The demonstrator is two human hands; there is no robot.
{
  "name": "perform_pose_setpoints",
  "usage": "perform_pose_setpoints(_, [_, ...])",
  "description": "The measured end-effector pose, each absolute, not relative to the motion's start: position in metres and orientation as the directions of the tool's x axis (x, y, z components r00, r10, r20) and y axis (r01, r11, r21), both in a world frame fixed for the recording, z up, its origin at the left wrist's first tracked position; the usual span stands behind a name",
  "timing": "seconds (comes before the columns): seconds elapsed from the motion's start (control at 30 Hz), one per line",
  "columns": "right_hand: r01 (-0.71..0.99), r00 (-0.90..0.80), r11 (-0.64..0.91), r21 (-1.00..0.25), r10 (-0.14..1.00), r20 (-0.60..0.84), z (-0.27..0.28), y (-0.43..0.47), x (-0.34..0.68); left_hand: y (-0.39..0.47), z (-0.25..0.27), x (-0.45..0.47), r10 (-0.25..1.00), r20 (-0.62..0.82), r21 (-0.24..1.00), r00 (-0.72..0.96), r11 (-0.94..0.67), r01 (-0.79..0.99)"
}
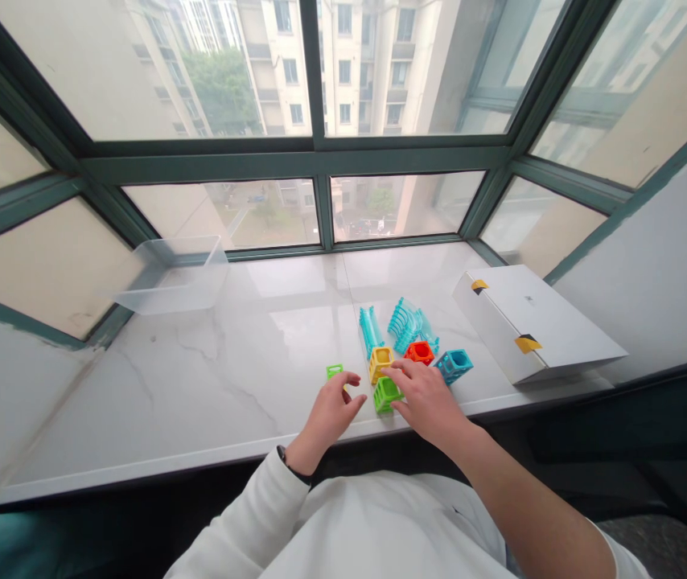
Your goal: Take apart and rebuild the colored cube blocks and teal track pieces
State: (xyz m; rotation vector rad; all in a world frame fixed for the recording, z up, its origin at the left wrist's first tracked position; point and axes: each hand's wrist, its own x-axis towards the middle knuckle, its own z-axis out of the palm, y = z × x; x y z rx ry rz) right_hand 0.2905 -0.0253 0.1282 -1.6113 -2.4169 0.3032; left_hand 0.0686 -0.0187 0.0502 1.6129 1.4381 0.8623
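My left hand (332, 410) is a little left of the blocks, thumb and fingers apart with nothing between them. Just behind its fingertips lies a small green piece (335, 370), partly hidden by the hand. My right hand (431, 400) reaches over a green hollow cube block (385, 396), thumb at its near right side and fingers over its top. Those fingertips also touch or nearly touch a yellow cube block (380, 359) directly behind. A red cube block (419, 351) stands behind my right hand, and a blue cube block (454, 365) is to its right.
Behind the blocks lie a straight turquoise track piece (371, 328) and several curved turquoise track pieces (407, 323). A white box (540, 322) stands at the right, a clear plastic bin (174, 285) at the far left. Windows enclose the marble sill (199, 386); its front edge is close to me.
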Motion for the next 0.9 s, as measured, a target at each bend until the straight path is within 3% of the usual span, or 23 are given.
perform_pose_setpoints(0.1, [0.811,-0.38,0.419,-0.408,0.908,0.177,0.145,-0.032,0.283,-0.002,0.061,0.049,0.999,-0.051,0.93,-0.006,0.05,0.365])
perform_pose_setpoints(0.17, [0.706,-0.43,0.494,-0.507,0.868,0.247,0.153,-0.039,0.269,0.012,0.07,0.043,0.992,-0.081,0.971,-0.099,0.101,0.216])
perform_pose_setpoints(0.27, [0.496,-0.599,0.636,-0.591,0.744,0.296,0.153,-0.052,0.235,0.035,0.084,0.045,0.979,-0.131,0.988,-0.156,0.117,-0.097])
perform_pose_setpoints(0.33, [0.406,-0.705,0.697,-0.591,0.65,0.282,0.144,-0.06,0.208,0.05,0.093,0.049,0.977,-0.132,0.976,-0.169,0.099,-0.194])
perform_pose_setpoints(0.4, [0.395,-0.744,0.725,-0.564,0.612,0.267,0.133,-0.067,0.184,0.063,0.101,0.054,0.974,-0.124,0.967,-0.189,0.076,-0.245])
perform_pose_setpoints(0.6, [0.496,-0.69,0.717,-0.489,0.668,0.28,0.116,-0.069,0.152,0.086,0.112,0.058,0.95,-0.119,0.928,-0.29,0.002,-0.373])
perform_pose_setpoints(0.9, [0.484,-0.673,0.688,-0.541,0.688,0.274,0.111,-0.081,0.151,0.099,0.107,0.049,0.916,-0.158,0.888,-0.37,-0.032,-0.458])
